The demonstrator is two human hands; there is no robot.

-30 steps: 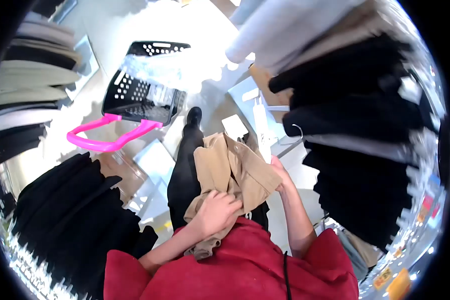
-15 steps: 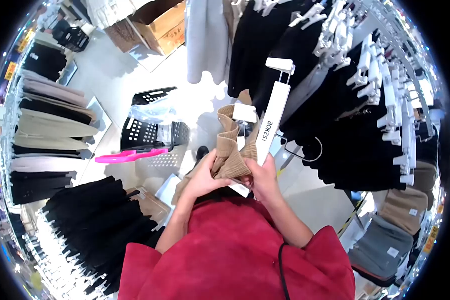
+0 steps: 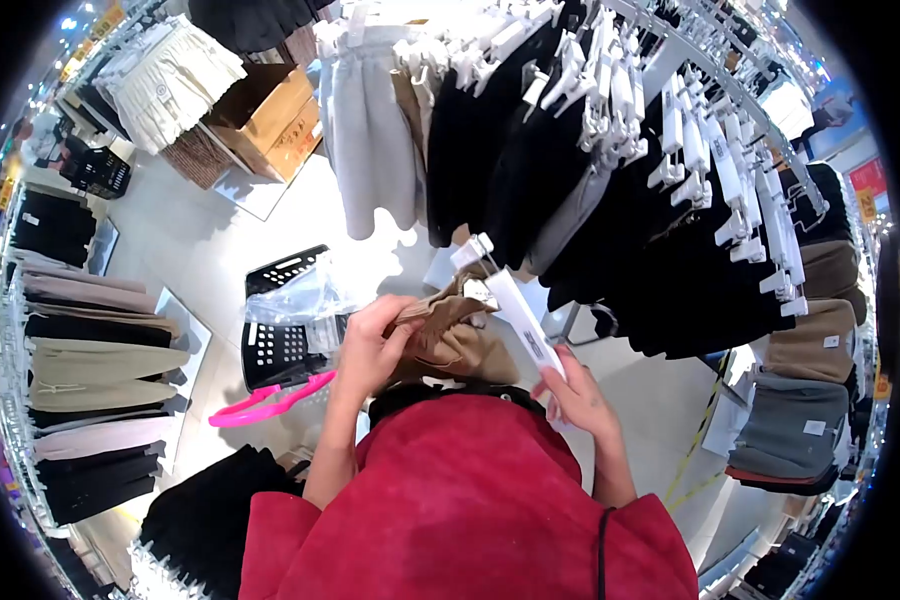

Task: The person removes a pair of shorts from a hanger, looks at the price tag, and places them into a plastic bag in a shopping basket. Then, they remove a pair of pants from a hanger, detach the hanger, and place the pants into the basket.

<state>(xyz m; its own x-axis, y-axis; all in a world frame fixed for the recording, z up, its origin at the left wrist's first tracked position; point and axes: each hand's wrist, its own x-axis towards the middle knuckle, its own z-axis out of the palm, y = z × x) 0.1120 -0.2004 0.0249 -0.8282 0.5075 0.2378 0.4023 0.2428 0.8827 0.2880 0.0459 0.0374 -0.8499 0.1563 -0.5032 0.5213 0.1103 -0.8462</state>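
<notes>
A tan ribbed garment [image 3: 460,345] hangs in front of my body, its upper edge pinched in my left hand [image 3: 375,340]. My right hand [image 3: 577,392] is closed on the lower end of a white clip hanger [image 3: 522,318] with dark lettering on its bar. The hanger's far clip [image 3: 472,250] is near the garment's far edge, beside a small white tag; whether it grips the cloth I cannot tell.
Beyond my hands, a rack holds black garments [image 3: 660,250] and grey trousers [image 3: 365,130] on white hangers. A black basket [image 3: 270,355] with pink handles stands on the floor at left. Folded clothes [image 3: 795,420] lie at right. A cardboard box [image 3: 280,125] is at upper left.
My hands have moved apart, the left one up and left with the garment's edge, the right one to the right. The hanger has swung to lean left, and the view has shifted.
</notes>
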